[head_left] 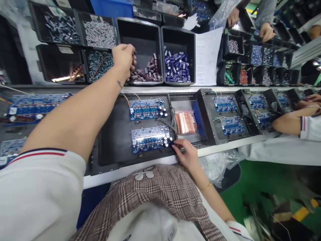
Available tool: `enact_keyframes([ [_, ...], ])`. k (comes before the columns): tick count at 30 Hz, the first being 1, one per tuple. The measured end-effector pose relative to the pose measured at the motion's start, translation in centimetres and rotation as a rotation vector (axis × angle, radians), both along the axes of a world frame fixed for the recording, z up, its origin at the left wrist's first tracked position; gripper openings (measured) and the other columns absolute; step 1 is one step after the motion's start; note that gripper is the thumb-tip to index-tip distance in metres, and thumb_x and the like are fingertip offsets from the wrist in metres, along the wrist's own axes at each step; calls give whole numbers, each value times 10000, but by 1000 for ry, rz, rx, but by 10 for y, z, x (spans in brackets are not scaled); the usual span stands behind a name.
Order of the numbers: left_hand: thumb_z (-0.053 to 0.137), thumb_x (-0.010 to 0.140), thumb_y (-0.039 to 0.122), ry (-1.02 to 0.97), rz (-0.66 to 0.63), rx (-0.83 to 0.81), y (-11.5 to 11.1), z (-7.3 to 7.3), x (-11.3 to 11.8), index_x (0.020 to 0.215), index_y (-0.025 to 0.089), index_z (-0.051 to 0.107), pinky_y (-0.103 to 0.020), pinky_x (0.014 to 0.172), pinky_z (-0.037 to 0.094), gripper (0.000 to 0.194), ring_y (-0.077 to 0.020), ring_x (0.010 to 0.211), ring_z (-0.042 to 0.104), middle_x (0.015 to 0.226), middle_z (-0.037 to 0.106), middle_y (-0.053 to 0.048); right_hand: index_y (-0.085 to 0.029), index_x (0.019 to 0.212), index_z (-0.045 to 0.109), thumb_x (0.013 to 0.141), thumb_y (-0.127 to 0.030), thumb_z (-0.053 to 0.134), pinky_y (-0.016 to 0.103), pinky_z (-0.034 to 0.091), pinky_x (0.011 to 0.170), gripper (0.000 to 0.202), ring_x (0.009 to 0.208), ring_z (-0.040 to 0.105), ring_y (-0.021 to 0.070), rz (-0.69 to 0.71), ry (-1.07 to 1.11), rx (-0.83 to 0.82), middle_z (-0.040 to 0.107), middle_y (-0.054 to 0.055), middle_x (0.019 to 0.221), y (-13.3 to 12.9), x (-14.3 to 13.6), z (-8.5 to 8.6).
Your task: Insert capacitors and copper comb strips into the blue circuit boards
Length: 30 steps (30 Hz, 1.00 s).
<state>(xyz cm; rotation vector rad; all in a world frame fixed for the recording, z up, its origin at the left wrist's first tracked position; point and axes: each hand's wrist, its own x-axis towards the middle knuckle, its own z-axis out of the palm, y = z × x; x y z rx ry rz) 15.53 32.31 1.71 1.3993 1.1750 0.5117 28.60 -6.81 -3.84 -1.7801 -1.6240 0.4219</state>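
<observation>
My left hand (124, 59) is over the left edge of a black bin (139, 36) with brown capacitors (152, 69) inside. Its fingers are curled together around something too small to make out. Near the lower right corner of the lower blue circuit board (150, 139), my right hand (186, 154) has its fingertips pinched at a small dark item that I cannot identify. Above that board lies a second blue board (147, 109) with several upright capacitors at its right end. Both boards sit in a black tray (112, 147).
A bin of blue capacitors (177, 65) stands right of the brown ones. Bins of small parts (99, 33) are at the upper left. A bag of copper-coloured pieces (185, 122) lies right of the boards. Other people's hands (266, 32) and an arm (288, 124) are at the right.
</observation>
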Motion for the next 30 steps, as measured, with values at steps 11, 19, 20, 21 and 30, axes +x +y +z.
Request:
enact_keyframes([
  [11, 660, 779, 293, -424, 45, -686, -228, 18, -95, 981, 145, 649, -158, 329, 72, 251, -28, 418, 311, 617, 512, -6, -214, 1030, 693, 925, -191, 537, 366, 542, 847, 190, 924, 636, 195, 87, -263, 44, 697, 82, 1009, 11, -23, 27],
  [19, 672, 792, 443, -458, 206, -687, -268, -4, -92, 708, 143, 536, -123, 302, 110, 340, -38, 397, 365, 555, 472, 20, -176, 1183, 599, 950, -162, 459, 388, 510, 898, 272, 1032, 590, 215, 511, -400, 222, 659, 106, 1134, 77, -64, 66],
  [20, 653, 803, 469, -430, 209, -666, -267, -6, -93, 709, 141, 541, -125, 301, 115, 360, -44, 397, 374, 557, 479, 16, -166, 1196, 589, 954, -164, 446, 394, 504, 878, 282, 1004, 584, 223, 529, -456, 172, 658, 112, 1111, 82, -65, 64],
  [21, 631, 815, 485, -413, 209, -651, -267, -7, -94, 721, 136, 559, -127, 301, 123, 369, -48, 402, 387, 569, 491, 8, -167, 1226, 573, 957, -164, 432, 401, 496, 863, 305, 980, 577, 228, 529, -495, 120, 655, 113, 1094, 87, -64, 62],
  [30, 520, 856, 327, -510, 221, -737, -255, -20, -103, 880, 145, 598, -129, 302, 159, 200, -77, 401, 420, 583, 577, -32, -226, 1008, 591, 917, -203, 533, 353, 401, 858, 110, 975, 602, 199, 314, -263, -105, 663, 35, 1022, 149, -23, 35],
])
